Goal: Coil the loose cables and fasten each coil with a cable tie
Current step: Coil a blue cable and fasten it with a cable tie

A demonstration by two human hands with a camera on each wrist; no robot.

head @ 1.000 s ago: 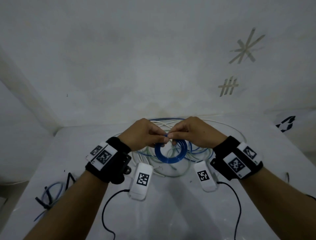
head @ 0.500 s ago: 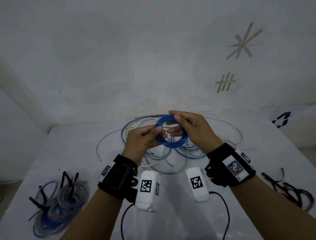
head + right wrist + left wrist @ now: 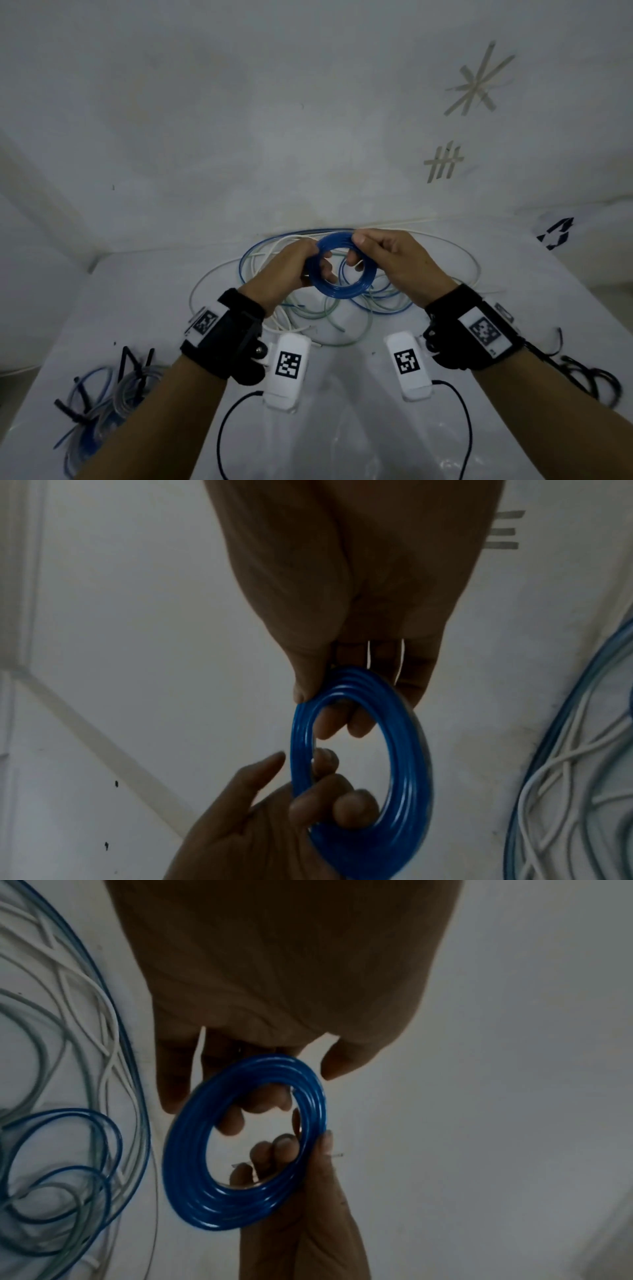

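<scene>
Both hands hold one tight blue coil (image 3: 340, 265) in the air above the white surface (image 3: 342, 428). The left hand (image 3: 282, 270) grips its left arc with fingers (image 3: 356, 808) curled through the opening, and the right hand (image 3: 399, 260) pinches its upper right arc between thumb and fingers (image 3: 274, 1150). Directly beneath the fingers, loose cables (image 3: 301, 301) in blue, white and pale green sprawl on the surface, reaching back to the edge where it meets the wall. The open room lies on the near side of the fingers, between the two forearms. Well off to the near left of the fingers lies a pile of tied coils (image 3: 99, 397) with black cable ties sticking up. To the near right, by the surface's edge, sits a small heap of black cable ties (image 3: 589, 377). The head view alone shows these piles and the tape marks (image 3: 479, 82) on the wall beyond the fingers. The wrist views alone show the coil's separate turns lying side by side. In the right wrist view a thin pale strand (image 3: 400, 661) runs beside the right fingers, possibly a wire end, though the dim picture leaves this unclear. The white wrist units (image 3: 289, 370) carry black square code markers. No readable writing shows.
</scene>
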